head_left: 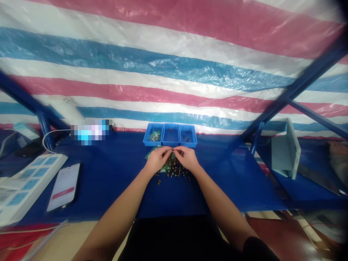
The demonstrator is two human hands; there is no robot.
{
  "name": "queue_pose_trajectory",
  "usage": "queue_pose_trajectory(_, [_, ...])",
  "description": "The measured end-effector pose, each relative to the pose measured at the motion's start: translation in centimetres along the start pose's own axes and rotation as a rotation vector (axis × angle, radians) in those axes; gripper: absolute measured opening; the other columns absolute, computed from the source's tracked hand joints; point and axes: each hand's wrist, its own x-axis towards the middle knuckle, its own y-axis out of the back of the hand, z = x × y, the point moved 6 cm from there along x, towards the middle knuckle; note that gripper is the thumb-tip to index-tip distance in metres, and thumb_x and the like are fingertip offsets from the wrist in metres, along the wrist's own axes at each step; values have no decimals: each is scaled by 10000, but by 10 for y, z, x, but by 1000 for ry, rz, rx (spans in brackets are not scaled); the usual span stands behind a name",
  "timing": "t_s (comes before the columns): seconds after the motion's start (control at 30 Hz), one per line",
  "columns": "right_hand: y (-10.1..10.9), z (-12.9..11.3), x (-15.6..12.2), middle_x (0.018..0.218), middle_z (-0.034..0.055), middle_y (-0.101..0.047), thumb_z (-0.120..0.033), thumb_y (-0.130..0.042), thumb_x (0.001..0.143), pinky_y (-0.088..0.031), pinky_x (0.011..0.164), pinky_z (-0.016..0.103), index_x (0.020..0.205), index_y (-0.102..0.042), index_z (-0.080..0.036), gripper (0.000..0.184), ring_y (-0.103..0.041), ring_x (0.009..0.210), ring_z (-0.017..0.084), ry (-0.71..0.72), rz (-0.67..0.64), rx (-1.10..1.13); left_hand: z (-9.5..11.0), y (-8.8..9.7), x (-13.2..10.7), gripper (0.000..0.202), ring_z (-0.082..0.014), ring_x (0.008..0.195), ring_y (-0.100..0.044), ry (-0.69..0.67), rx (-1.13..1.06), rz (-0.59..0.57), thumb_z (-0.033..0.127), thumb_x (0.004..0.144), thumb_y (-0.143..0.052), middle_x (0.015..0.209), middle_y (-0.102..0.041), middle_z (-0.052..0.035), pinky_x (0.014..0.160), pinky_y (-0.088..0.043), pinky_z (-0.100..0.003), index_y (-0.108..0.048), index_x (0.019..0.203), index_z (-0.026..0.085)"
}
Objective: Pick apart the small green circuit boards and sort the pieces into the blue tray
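Observation:
My left hand [158,158] and my right hand [187,157] meet fingertip to fingertip above a heap of small parts. Both are closed in a pinch, and whatever lies between the fingertips is too small to make out. Beneath them the pile of small brass and dark, screw-like parts [176,169] spreads over the blue table, mixed with green pieces. Part of a green-tinted plastic bag [149,155] shows behind my left hand. Just beyond stand three joined blue bins: the left bin [145,139] holds greenish packets, the middle bin [171,137] and right bin [192,136] a few small dark parts.
On the left of the blue table [108,174] lie a white power strip [35,181] and a phone [63,186] with its screen lit. A pixelated object [91,132] stands behind them. Blue metal frame bars [272,105] and a grey-white stand [285,152] are at right; striped sheeting hangs behind.

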Motion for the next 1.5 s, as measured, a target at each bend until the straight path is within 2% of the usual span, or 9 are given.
queue_pose_trajectory(0.13, [0, 0, 0, 831, 30, -726, -316, -585, 847, -541, 652, 279, 961, -731, -212, 212, -629, 651, 155, -9, -2, 1, 1, 1, 0, 249, -167, 760, -644, 19, 10, -18, 391, 941, -495, 885, -714, -20, 722, -495, -271, -678, 1006, 234])
queue_pose_trajectory(0.33, [0, 0, 1, 839, 29, -726, -305, -579, 850, -536, 650, 275, 959, -733, -213, 210, -622, 644, 150, -4, 0, -10, -1, 0, -1, 258, -149, 651, -610, 23, 15, -11, 390, 925, -529, 732, -676, 3, 675, -488, -261, -666, 1075, 230])
queue_pose_trajectory(0.5, [-1, 1, 0, 824, 30, -721, -304, -582, 848, -532, 649, 268, 963, -732, -206, 213, -620, 640, 145, 9, 0, -3, 1, 0, 0, 244, -166, 798, -656, -15, -6, 18, 376, 937, -512, 945, -726, -23, 773, -502, -275, -689, 1014, 227])
queue_pose_trajectory(0.57, [-1, 1, 0, 823, 29, -721, -302, -587, 844, -533, 654, 267, 966, -731, -203, 213, -621, 640, 144, 7, 0, 1, 2, 0, 0, 252, -173, 838, -661, -24, -4, 10, 383, 944, -499, 974, -726, -23, 803, -498, -280, -694, 990, 229])
queue_pose_trajectory(0.63, [-1, 2, 0, 823, 29, -722, -300, -590, 842, -533, 655, 267, 963, -732, -202, 210, -621, 641, 144, 9, 4, 0, 2, 0, 0, 255, -169, 811, -658, -14, 6, 4, 393, 942, -500, 941, -724, -19, 777, -498, -273, -690, 994, 231])
queue_pose_trajectory(0.8, [-2, 4, 1, 834, 32, -724, -301, -587, 845, -532, 650, 269, 963, -733, -209, 210, -620, 643, 147, 1, -2, -12, -3, 0, -1, 262, -139, 644, -609, 27, 18, 11, 405, 921, -540, 721, -671, 14, 647, -480, -241, -666, 1078, 237])
queue_pose_trajectory(1.17, [-2, 3, 0, 836, 32, -726, -304, -589, 849, -532, 667, 273, 967, -732, -210, 208, -627, 653, 149, 14, -8, -35, -1, 1, -1, 247, -146, 677, -618, 24, 24, 5, 399, 937, -508, 799, -689, -9, 656, -475, -246, -668, 993, 220])
queue_pose_trajectory(1.4, [0, 1, 1, 841, 27, -725, -283, -590, 845, -528, 655, 265, 965, -733, -208, 201, -626, 657, 145, 29, -2, -22, -2, -2, -1, 236, -132, 609, -577, 11, 14, 0, 371, 913, -552, 658, -615, 27, 633, -465, -242, -656, 1071, 230])
queue_pose_trajectory(1.5, [0, 1, 0, 832, 26, -723, -284, -590, 845, -528, 656, 264, 963, -733, -208, 200, -624, 654, 145, 29, -4, -26, -3, -2, -1, 216, -140, 659, -603, -11, 14, 6, 349, 922, -538, 743, -669, 7, 671, -478, -253, -676, 1041, 233])
